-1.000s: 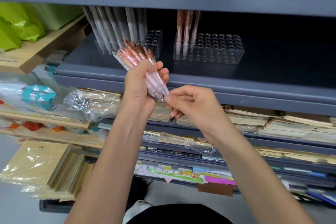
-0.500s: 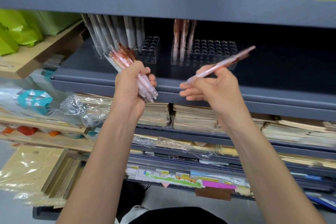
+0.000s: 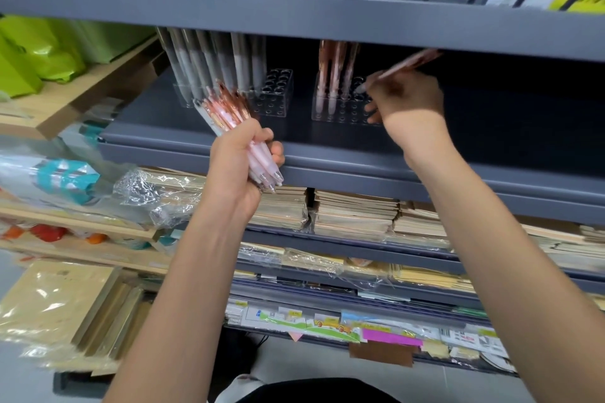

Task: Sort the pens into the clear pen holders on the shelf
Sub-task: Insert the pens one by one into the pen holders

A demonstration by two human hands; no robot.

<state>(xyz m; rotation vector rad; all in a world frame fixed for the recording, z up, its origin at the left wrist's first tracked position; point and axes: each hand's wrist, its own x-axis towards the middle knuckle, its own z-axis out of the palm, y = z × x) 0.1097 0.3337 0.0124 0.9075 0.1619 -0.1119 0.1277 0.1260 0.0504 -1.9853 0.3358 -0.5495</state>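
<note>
- I have the right hand (image 3: 406, 98) over the right-hand pen holder (image 3: 340, 113), fingers pinching a single pink pen (image 3: 404, 66) with its tip down by the holder's open holes, not yet seated.
- Left of that holder and nearer me, the left hand (image 3: 239, 167) clenches a bundle of pink pens (image 3: 229, 109). I judge most of the sorting is left.
- A few standing pink pens (image 3: 334, 69) already fill the holder's left end, and grey pens (image 3: 209, 62) stand in a second holder (image 3: 276, 91) further left.
- The upper shelf (image 3: 294, 10) cuts off the pen tops, the right hand hides much of the holder, and blur stops me counting the bundle.
</note>
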